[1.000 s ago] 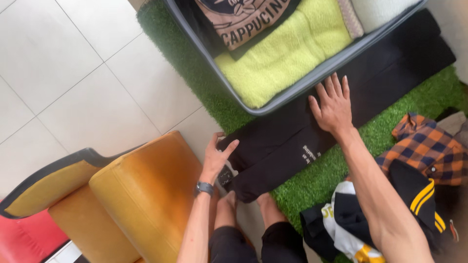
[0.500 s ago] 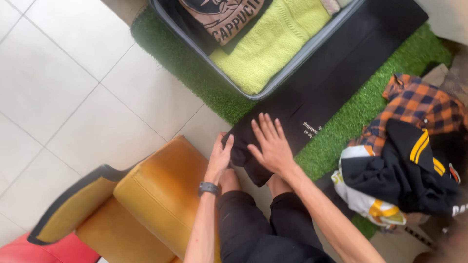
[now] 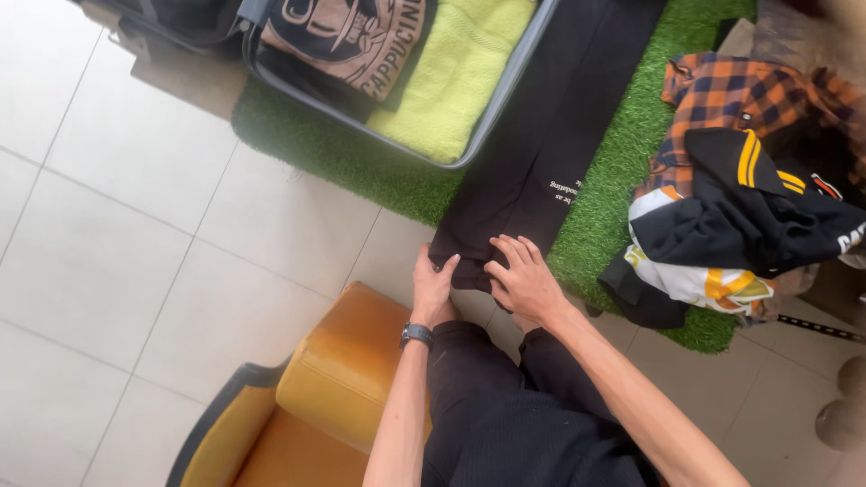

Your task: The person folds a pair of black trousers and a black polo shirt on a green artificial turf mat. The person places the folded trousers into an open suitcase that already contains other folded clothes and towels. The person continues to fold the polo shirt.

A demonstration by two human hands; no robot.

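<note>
**Both hands at the near end of the black garment**

Half a second ago our right hand (image 3: 523, 281) lay flat on the cloth with fingers spread; now it has drawn back to the near hem, fingers curled down onto the fabric. Our left hand (image 3: 433, 284) stays at that same end, pinching the corner between thumb and fingers. The view has also swung, so the suitcase sits higher, toward 12 o'clock.

The long black garment (image 3: 550, 153) lies folded in a narrow strip, running from our hands at 6 o'clock up toward 1 o'clock. Most of it rests on the green turf mat (image 3: 613, 203), its near end on the pale tiled floor (image 3: 135, 225).

The open suitcase (image 3: 492, 113) touches the strip's left edge at 11 o'clock and holds a lime towel (image 3: 456, 77). A heap of clothes (image 3: 740, 198), plaid and black with yellow stripes, sits at 3 o'clock, just beside the strip. An orange chair (image 3: 347, 370) stands close at 7 o'clock. Bare tiles spread wide toward 9 o'clock.
</note>
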